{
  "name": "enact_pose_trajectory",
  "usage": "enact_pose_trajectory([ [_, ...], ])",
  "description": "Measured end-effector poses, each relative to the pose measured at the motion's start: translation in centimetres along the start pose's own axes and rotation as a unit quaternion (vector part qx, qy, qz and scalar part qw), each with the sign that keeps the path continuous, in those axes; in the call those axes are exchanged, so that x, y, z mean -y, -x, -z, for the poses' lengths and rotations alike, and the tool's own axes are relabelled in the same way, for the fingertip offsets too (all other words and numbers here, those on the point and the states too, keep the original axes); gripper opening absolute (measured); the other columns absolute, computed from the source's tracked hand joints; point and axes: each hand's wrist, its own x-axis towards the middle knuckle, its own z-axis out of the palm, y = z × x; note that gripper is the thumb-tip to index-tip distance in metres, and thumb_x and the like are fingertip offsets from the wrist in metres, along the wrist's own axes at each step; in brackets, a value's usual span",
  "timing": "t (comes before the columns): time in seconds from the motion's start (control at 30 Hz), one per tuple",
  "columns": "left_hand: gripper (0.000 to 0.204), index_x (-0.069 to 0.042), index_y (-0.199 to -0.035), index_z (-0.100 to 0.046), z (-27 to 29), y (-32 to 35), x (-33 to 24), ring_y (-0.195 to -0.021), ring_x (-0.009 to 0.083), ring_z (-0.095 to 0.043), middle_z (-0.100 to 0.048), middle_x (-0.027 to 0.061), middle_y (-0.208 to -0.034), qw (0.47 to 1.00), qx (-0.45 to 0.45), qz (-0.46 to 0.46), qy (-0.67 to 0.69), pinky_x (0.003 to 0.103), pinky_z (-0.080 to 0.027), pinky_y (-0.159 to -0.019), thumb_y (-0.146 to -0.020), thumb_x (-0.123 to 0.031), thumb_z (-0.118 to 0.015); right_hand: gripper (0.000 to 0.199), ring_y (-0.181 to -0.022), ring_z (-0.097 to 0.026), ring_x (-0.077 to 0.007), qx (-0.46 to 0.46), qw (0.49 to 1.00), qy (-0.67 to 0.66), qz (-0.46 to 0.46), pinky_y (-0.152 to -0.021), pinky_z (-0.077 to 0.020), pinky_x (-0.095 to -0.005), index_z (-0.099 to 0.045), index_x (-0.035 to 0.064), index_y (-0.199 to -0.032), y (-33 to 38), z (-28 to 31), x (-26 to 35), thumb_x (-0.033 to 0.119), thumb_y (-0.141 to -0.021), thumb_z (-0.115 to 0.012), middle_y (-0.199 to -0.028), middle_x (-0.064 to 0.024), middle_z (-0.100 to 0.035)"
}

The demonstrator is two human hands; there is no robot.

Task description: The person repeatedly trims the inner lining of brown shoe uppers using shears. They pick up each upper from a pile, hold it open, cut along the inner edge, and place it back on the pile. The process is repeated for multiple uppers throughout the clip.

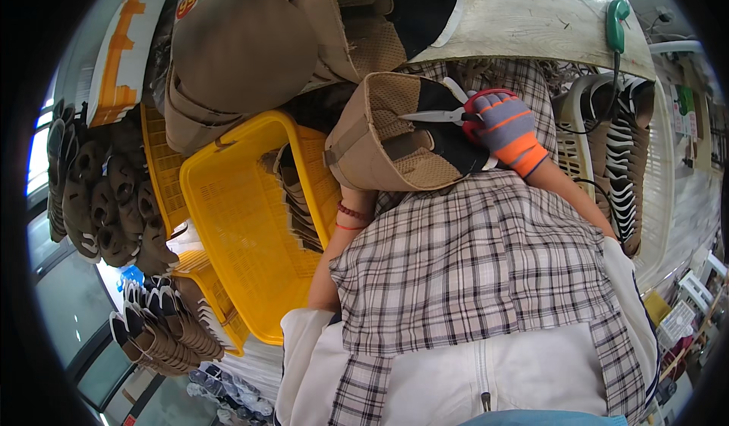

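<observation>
A tan shoe upper with mesh lining and black inner fabric is held up in front of my plaid apron. My left hand reaches behind it from below and holds it; the fingers are hidden, and only the wrist end with a beaded bracelet shows. In an orange and grey glove, my right hand is closed round the red handles of a pair of scissors. The scissor blades are spread, one lying across the opening of the upper, the other pointing up and left.
Beside my left arm stands a yellow plastic basket with several uppers inside. More uppers are piled on the worktable. A green corded tool lies at the table's right edge. Another basket holds stacked uppers at right.
</observation>
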Motion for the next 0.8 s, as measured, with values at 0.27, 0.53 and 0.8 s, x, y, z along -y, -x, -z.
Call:
enact_pose_trajectory([
  [0.27,0.052,-0.004,-0.124,-0.052,-0.8,0.3,-0.6,-0.103,0.0173,-0.056,-0.055,0.0073,-0.118,1.0,-0.024,-0.013,-0.004,0.031,-0.049,-0.084,-0.086,-0.034,-0.07,0.034,-0.09,-0.059,-0.0286,0.0,0.999,-0.04,0.004,-0.079,-0.0474,-0.039,-0.062,0.0113,-0.093,-0.1,2.2,-0.2,0.03,-0.068,-0.075,-0.093,-0.0087,-0.063],
  [0.53,0.052,-0.004,-0.125,-0.052,0.7,0.4,0.6,-0.104,0.017,-0.056,-0.055,0.0067,-0.118,0.99,-0.015,-0.058,-0.131,0.031,-0.049,-0.085,-0.087,-0.035,-0.07,0.036,-0.091,-0.058,-0.0283,0.007,0.998,-0.033,0.044,-0.078,-0.0463,-0.0395,-0.062,0.0119,-0.094,-0.6,1.5,0.2,0.028,-0.065,-0.076,-0.093,-0.0081,-0.061],
  [0.8,0.052,-0.003,-0.125,-0.052,0.7,0.3,0.7,-0.104,0.0175,-0.056,-0.055,0.0071,-0.12,0.987,-0.01,-0.072,-0.142,0.032,-0.048,-0.087,-0.087,-0.034,-0.069,0.034,-0.092,-0.059,-0.0285,0.034,0.996,-0.068,-0.056,-0.081,-0.0468,-0.0397,-0.062,0.0114,-0.095,1.0,0.1,-1.1,0.031,-0.07,-0.074,-0.095,-0.0094,-0.064],
])
